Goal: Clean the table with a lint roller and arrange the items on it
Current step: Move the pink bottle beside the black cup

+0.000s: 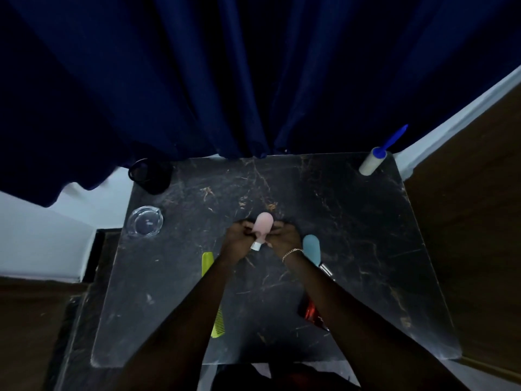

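table (352, 221) centre bare, lint roller (373, 160) far right corner

The scene was taken by one wide-angle camera worn on the head, aimed forward and steeply down from close above the dark marble-patterned square table (352, 221). The deep blue pleated curtain (225, 80) was faced beyond its far edge.

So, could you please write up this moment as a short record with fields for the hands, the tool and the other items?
surface: dark marbled table
left hand: gripping the pink bottle, mid-table
right hand: on the same bottle, opposite side; gold bracelet at the wrist
lint roller: far right corner, untouched
blue bottle: lying right of the hands
green comb: left side, partly under the forearm
glass ashtray: left edge
black cup: far left corner
red item: partly hidden, unclear
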The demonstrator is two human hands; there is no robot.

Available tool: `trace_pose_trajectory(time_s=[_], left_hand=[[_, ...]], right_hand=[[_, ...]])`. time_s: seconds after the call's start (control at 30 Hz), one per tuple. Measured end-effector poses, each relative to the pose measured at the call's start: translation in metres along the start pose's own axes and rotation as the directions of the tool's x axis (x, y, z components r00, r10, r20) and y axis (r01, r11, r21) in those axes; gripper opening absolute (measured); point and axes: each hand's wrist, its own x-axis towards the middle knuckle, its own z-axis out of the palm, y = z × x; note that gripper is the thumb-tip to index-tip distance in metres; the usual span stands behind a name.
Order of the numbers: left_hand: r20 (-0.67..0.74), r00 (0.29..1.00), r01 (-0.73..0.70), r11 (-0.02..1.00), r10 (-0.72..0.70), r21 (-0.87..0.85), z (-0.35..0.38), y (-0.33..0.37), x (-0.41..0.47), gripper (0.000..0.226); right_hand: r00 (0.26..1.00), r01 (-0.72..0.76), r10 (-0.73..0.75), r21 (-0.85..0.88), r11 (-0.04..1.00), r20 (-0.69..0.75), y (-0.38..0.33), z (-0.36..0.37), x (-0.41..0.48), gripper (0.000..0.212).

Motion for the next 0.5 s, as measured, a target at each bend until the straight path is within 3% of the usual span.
trace_pose_trajectory(time_s=[0.2, 0.4, 0.5], left_hand=[[-0.083, 0.996, -0.035, 0.993, 0.025, -0.114, -0.049, -0.008, -0.013, 0.020], [-0.125, 0.985, -0.135, 0.979, 0.117, -0.149, -0.101, -0.017, -0.003, 0.025], [-0.136, 0.981, -0.157, 0.974, 0.136, -0.165, -0.126, -0.026, 0.009, 0.028]], right_hand=[[0.998, 0.014, -0.021, 0.117, 0.993, 0.060, -0.017, 0.041, -0.012, 0.032], [0.978, 0.105, -0.090, -0.069, 0.992, 0.187, -0.045, 0.090, -0.005, 0.034], [0.974, 0.184, -0.163, -0.129, 0.974, 0.158, -0.061, 0.119, 0.000, 0.032]])
